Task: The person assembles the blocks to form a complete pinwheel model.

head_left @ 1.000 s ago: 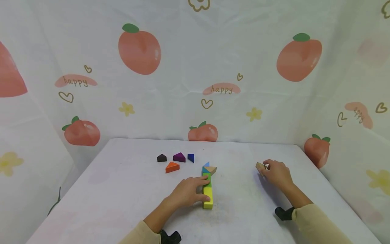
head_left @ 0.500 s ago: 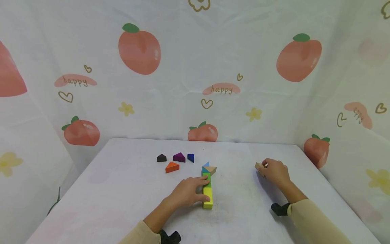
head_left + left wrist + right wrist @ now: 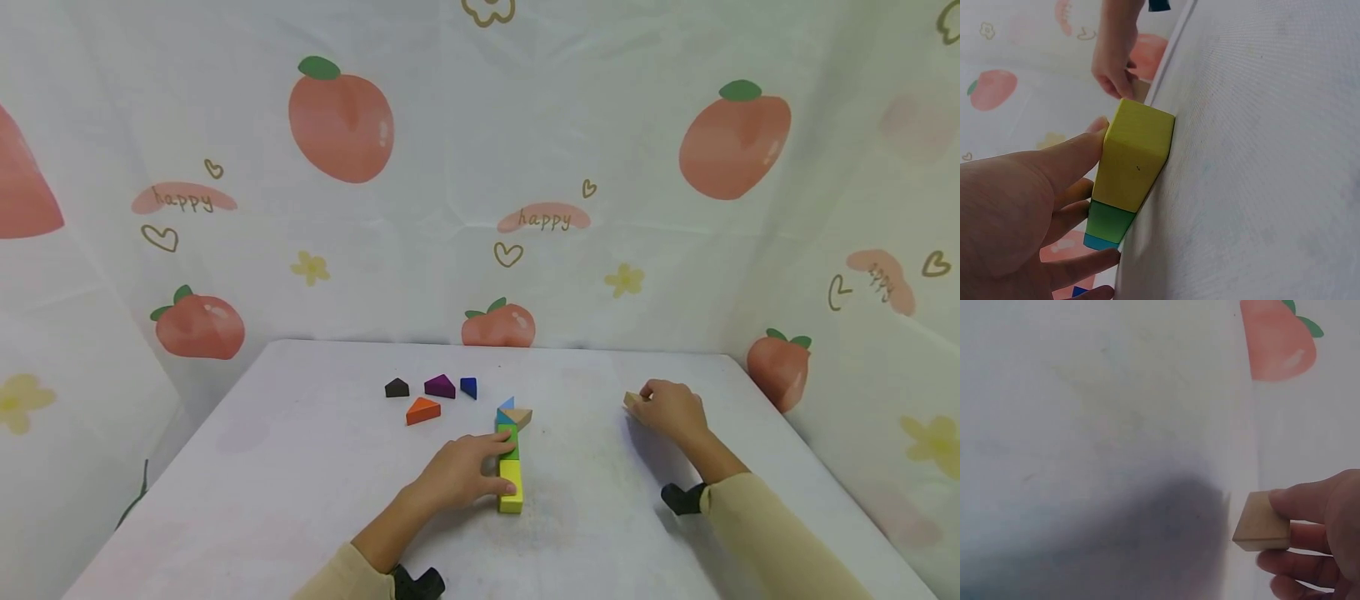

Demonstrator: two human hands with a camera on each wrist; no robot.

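Observation:
My left hand (image 3: 465, 471) rests on a row of blocks, thumb on the yellow block (image 3: 512, 502) and a fairly straight finger over the green block (image 3: 513, 452). In the left wrist view the thumb lies along an upper edge of the yellow block (image 3: 1129, 169). At the row's far end sit a blue-teal piece (image 3: 506, 417) and a natural wood triangular block (image 3: 521, 416). Off to the right, my right hand (image 3: 671, 411) pinches another plain wooden block (image 3: 1263, 522) between thumb and fingers, above the table, its shadow below.
Left of the row's far end lie an orange triangular block (image 3: 423, 410), a black one (image 3: 397, 388), a purple one (image 3: 439, 387) and a dark blue one (image 3: 468, 387). Behind the white table (image 3: 300, 467) hangs a curtain (image 3: 450, 167) printed with fruit.
My right hand has moved slightly left and away from me, carrying the wooden block, which now shows less behind the fingers. The left hand stays on the row.

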